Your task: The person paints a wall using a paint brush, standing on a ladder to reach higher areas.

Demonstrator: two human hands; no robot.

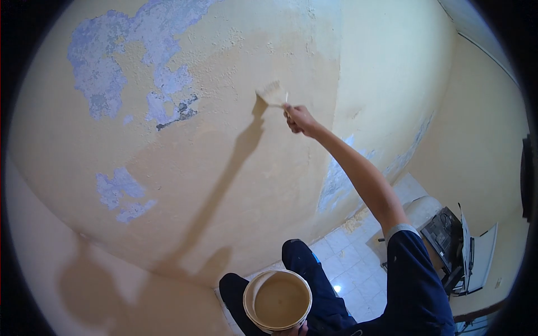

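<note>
My right hand point(301, 120) is stretched out toward the wall and closed around the handle of a wide paintbrush point(273, 94). The pale bristles point up and left, at or very close to the wall point(241, 162); exact contact is hard to make out. Low in the view, a round cream bucket point(258, 290) sits above my lap, part-filled with a beige liquid point(281, 301). Part of my left hand point(298, 330) shows at the bucket's lower edge, gripping it from below. Most of its fingers are hidden.
Peeled patches point(101, 67) show bluish-white on the upper left wall, with more lower down. On the right, a dark appliance like a stove point(443, 232) and leaning panels point(476, 263) stand on the tiled floor point(356, 280). Loose debris point(356, 221) lies along the wall's foot.
</note>
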